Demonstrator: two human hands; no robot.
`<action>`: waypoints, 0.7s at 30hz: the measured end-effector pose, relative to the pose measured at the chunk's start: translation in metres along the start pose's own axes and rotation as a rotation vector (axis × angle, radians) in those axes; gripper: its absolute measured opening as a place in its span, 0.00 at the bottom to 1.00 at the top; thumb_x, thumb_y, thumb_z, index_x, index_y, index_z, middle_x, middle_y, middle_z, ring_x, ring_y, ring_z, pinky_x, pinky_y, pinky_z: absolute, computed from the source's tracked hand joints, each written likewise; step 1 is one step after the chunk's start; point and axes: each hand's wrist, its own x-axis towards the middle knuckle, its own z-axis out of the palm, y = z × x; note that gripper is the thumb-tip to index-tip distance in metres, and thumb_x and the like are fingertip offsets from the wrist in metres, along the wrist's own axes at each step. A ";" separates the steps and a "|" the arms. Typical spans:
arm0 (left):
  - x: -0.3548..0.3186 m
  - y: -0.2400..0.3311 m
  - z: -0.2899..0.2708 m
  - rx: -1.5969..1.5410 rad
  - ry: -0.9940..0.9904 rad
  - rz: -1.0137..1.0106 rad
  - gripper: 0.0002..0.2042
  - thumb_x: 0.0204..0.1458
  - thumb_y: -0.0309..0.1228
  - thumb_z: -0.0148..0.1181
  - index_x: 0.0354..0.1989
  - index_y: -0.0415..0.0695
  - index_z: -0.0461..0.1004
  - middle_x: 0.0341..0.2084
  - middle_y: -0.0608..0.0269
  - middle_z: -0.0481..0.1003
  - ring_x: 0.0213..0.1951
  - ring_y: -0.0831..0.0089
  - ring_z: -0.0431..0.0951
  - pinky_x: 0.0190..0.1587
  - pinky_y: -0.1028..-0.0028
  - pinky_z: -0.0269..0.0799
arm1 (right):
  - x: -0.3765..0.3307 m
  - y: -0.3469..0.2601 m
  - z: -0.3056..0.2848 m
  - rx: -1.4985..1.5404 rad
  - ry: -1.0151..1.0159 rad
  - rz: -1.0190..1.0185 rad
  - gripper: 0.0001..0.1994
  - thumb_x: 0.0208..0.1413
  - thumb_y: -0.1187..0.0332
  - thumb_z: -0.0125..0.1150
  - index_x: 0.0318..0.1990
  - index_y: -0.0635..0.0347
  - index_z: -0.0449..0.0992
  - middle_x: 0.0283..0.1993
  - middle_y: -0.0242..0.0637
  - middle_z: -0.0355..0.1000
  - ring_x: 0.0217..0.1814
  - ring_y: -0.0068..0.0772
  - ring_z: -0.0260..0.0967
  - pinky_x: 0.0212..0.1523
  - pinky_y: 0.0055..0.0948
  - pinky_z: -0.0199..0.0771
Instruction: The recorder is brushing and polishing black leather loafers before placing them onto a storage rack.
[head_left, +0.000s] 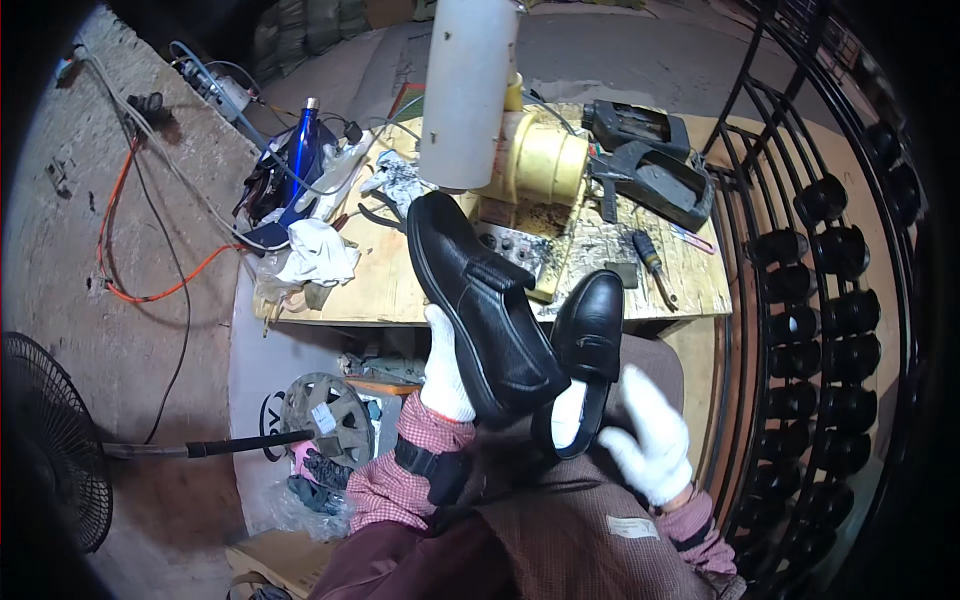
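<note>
Two black shoes, held over the lap before a cluttered counter.
Left hand, white-gloved, is closed around the underside of the larger black shoe, tilted toe-up over the counter edge. Right hand, white-gloved, lies just beside the heel of the smaller black loafer; whether it grips cannot be told. On the counter: white cylinder, yellow machine, screwdriver, blue bottle, white rag.

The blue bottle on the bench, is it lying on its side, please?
No, the blue bottle stands upright among cables at the bench's left end.
</note>
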 end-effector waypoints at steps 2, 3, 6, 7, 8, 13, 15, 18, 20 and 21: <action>0.012 0.012 0.001 0.013 0.004 0.047 0.43 0.62 0.70 0.46 0.74 0.47 0.62 0.65 0.53 0.72 0.64 0.54 0.74 0.69 0.51 0.70 | -0.011 -0.003 0.006 -0.012 -0.191 -0.066 0.33 0.56 0.55 0.71 0.66 0.61 0.74 0.64 0.58 0.74 0.60 0.55 0.79 0.53 0.40 0.82; 0.018 0.019 0.002 -0.004 -0.006 0.067 0.41 0.63 0.68 0.47 0.74 0.49 0.63 0.65 0.54 0.72 0.64 0.55 0.74 0.69 0.50 0.70 | -0.015 -0.005 0.009 0.000 -0.274 -0.075 0.33 0.57 0.52 0.68 0.68 0.56 0.73 0.66 0.57 0.72 0.54 0.51 0.82 0.47 0.39 0.83; 0.033 0.035 0.003 0.059 0.030 0.141 0.39 0.65 0.66 0.47 0.73 0.48 0.64 0.65 0.55 0.72 0.63 0.57 0.74 0.68 0.54 0.71 | -0.020 -0.007 0.022 -0.017 -0.560 -0.004 0.36 0.56 0.52 0.69 0.72 0.51 0.68 0.69 0.49 0.71 0.45 0.50 0.82 0.45 0.43 0.83; 0.037 0.038 0.003 0.101 0.048 0.167 0.39 0.65 0.66 0.47 0.73 0.46 0.64 0.65 0.55 0.73 0.63 0.58 0.75 0.68 0.56 0.72 | -0.020 -0.006 0.025 -0.027 -0.563 -0.007 0.36 0.56 0.50 0.69 0.71 0.52 0.69 0.68 0.47 0.71 0.45 0.49 0.81 0.47 0.44 0.82; 0.040 0.042 0.003 0.118 0.037 0.189 0.39 0.66 0.65 0.47 0.73 0.45 0.64 0.65 0.55 0.73 0.63 0.59 0.76 0.68 0.58 0.72 | -0.020 -0.005 0.027 -0.044 -0.576 -0.016 0.36 0.56 0.49 0.69 0.70 0.52 0.70 0.68 0.47 0.71 0.45 0.49 0.81 0.47 0.44 0.82; 0.042 0.057 0.004 0.209 0.142 0.344 0.37 0.67 0.61 0.50 0.73 0.45 0.64 0.65 0.55 0.73 0.64 0.61 0.75 0.69 0.59 0.71 | -0.014 0.003 0.031 -0.086 -0.603 -0.075 0.34 0.57 0.46 0.67 0.68 0.52 0.72 0.67 0.46 0.72 0.47 0.48 0.80 0.49 0.44 0.81; 0.039 0.062 0.001 0.199 0.167 0.378 0.36 0.68 0.61 0.50 0.73 0.45 0.63 0.65 0.55 0.73 0.64 0.60 0.75 0.69 0.59 0.71 | -0.013 0.004 0.032 -0.122 -0.624 -0.059 0.34 0.57 0.45 0.66 0.67 0.52 0.73 0.66 0.46 0.72 0.46 0.48 0.80 0.49 0.43 0.80; 0.033 0.066 -0.009 0.112 0.145 0.404 0.37 0.67 0.62 0.50 0.74 0.47 0.62 0.66 0.55 0.71 0.64 0.58 0.75 0.69 0.56 0.71 | -0.014 0.002 0.033 -0.127 -0.626 -0.046 0.34 0.57 0.45 0.66 0.68 0.53 0.73 0.66 0.45 0.73 0.48 0.48 0.81 0.49 0.42 0.81; 0.028 0.060 -0.018 0.039 0.022 0.414 0.40 0.64 0.64 0.51 0.74 0.46 0.62 0.67 0.54 0.70 0.64 0.56 0.73 0.70 0.53 0.68 | -0.014 0.003 0.029 -0.038 -0.543 -0.045 0.35 0.55 0.45 0.68 0.67 0.53 0.74 0.65 0.46 0.74 0.50 0.50 0.81 0.50 0.42 0.82; 0.025 0.055 -0.023 -0.039 -0.040 0.336 0.41 0.64 0.65 0.52 0.74 0.46 0.61 0.67 0.54 0.70 0.64 0.55 0.73 0.70 0.52 0.68 | -0.012 0.005 0.025 0.050 -0.457 -0.051 0.34 0.54 0.46 0.70 0.66 0.54 0.75 0.64 0.46 0.75 0.52 0.50 0.81 0.51 0.41 0.82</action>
